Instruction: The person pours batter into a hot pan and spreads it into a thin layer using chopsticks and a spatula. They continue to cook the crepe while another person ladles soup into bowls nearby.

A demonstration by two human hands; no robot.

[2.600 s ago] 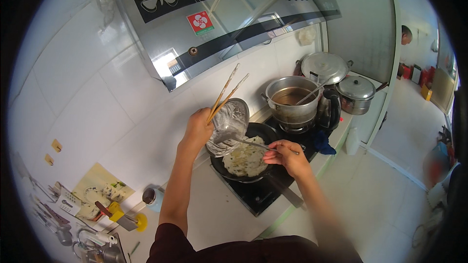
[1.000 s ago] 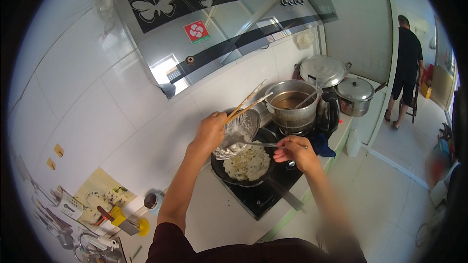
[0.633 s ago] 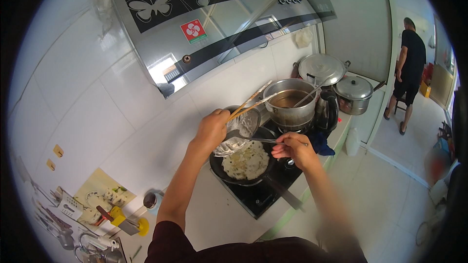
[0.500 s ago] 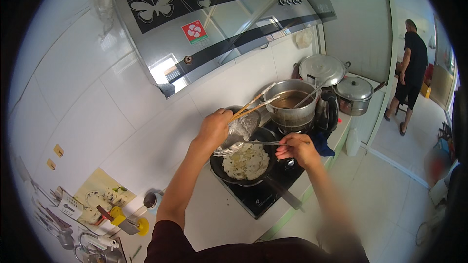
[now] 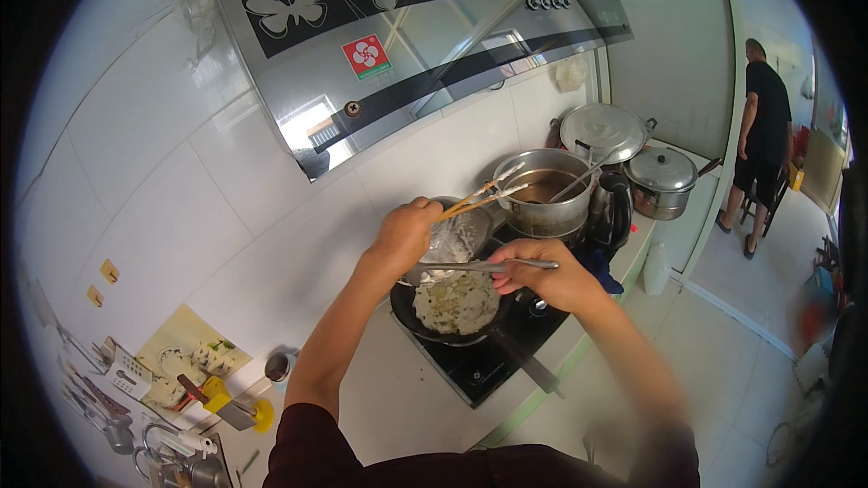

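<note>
My left hand [image 5: 404, 233] is closed on a tilted metal bowl [image 5: 459, 237] smeared inside with pale batter. The same hand holds a pair of wooden chopsticks [image 5: 472, 201], their batter-coated tips pointing right. In my right hand [image 5: 550, 275] is a long metal-handled utensil [image 5: 461, 267], its shaft reaching across to the bowl; the working end is hard to make out. Below both hands a black frying pan [image 5: 529, 363] sits on the cooktop [image 5: 470, 381]. A pale batter pancake with green bits [image 5: 457, 305] covers much of its base.
Right of the bowl stand a large pot of brownish liquid [image 5: 542, 212], a black-handled kettle [image 5: 612, 212] and two lidded pots [image 5: 604, 131]. The range hood [image 5: 434, 63] overhangs the cooktop. A knife in a yellow holder [image 5: 231, 402] is at lower left. Another person [image 5: 767, 117] stands beyond the doorway.
My right hand has turned over and moved slightly left, with the utensil's handle now lying nearly level above the pan. My left hand still holds the bowl and chopsticks.
</note>
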